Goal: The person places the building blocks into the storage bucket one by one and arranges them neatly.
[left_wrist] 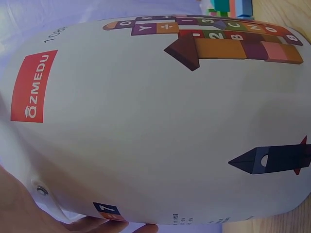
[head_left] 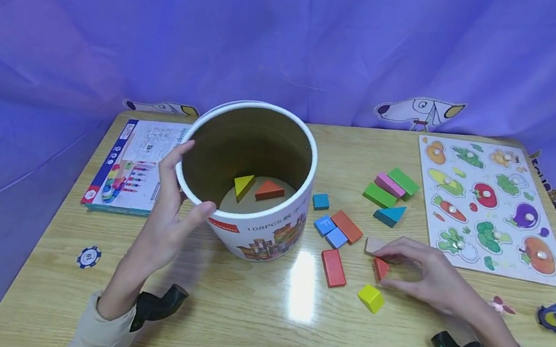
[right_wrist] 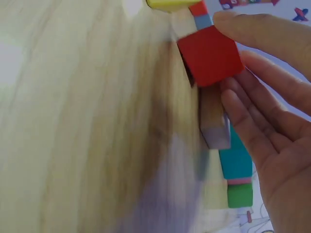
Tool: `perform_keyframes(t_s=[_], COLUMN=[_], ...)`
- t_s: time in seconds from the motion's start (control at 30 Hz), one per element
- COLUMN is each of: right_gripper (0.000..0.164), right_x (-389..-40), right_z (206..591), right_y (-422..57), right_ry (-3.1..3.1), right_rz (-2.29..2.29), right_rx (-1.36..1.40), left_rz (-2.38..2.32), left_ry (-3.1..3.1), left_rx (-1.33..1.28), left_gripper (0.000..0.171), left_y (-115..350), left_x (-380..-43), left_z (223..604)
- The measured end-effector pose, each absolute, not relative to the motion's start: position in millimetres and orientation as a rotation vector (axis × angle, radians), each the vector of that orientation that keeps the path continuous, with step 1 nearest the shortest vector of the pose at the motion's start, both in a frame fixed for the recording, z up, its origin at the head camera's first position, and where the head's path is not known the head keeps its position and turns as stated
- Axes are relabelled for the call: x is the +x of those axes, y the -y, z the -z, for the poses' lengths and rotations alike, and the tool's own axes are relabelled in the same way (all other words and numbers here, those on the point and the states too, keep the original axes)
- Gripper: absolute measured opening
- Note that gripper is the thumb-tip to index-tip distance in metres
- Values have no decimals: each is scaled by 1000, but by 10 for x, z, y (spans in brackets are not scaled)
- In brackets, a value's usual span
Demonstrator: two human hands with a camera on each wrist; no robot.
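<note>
My left hand (head_left: 165,232) holds the left side of a large white bucket (head_left: 271,231), with the thumb at the front rim. The bucket is tipped toward me; a yellow triangular block (head_left: 243,186) and an orange-red one (head_left: 269,190) lie inside on its bottom. My right hand (head_left: 424,275) pinches a red triangular block (head_left: 380,269) between thumb and fingers, close over the table. Just beyond it lies a plain wooden block (head_left: 374,245), partly covered by the fingers. In the right wrist view, the red block (right_wrist: 211,56) shows a square face at the fingertips.
Near the bucket lie a yellow block (head_left: 371,298), a red rectangular block (head_left: 333,268), an orange one (head_left: 346,227) and several blue ones. Green, pink and teal blocks sit farther back. A vegetable peg puzzle (head_left: 464,185) is right, a box (head_left: 134,179) left, a poker chip (head_left: 89,257) nearer.
</note>
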State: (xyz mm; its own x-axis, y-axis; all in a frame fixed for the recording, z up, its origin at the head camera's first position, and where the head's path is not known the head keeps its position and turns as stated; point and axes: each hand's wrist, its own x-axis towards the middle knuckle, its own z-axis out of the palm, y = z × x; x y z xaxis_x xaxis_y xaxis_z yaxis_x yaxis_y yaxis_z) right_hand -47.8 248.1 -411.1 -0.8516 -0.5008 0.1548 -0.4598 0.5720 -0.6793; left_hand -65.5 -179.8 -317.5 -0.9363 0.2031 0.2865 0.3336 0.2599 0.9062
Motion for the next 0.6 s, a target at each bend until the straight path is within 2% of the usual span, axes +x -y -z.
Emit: perform_keyframes(t_s=[0.6], right_gripper=[42], right_x=[-456], right_z=[4076], right_y=[-2154], right_ry=[-2757], right_rz=[906], right_rx=[-827], left_rz=[1754], left_ry=[2412], left_rx=[-502], left_gripper=[84], left_y=[1811], left_x=[-655], left_z=[3192])
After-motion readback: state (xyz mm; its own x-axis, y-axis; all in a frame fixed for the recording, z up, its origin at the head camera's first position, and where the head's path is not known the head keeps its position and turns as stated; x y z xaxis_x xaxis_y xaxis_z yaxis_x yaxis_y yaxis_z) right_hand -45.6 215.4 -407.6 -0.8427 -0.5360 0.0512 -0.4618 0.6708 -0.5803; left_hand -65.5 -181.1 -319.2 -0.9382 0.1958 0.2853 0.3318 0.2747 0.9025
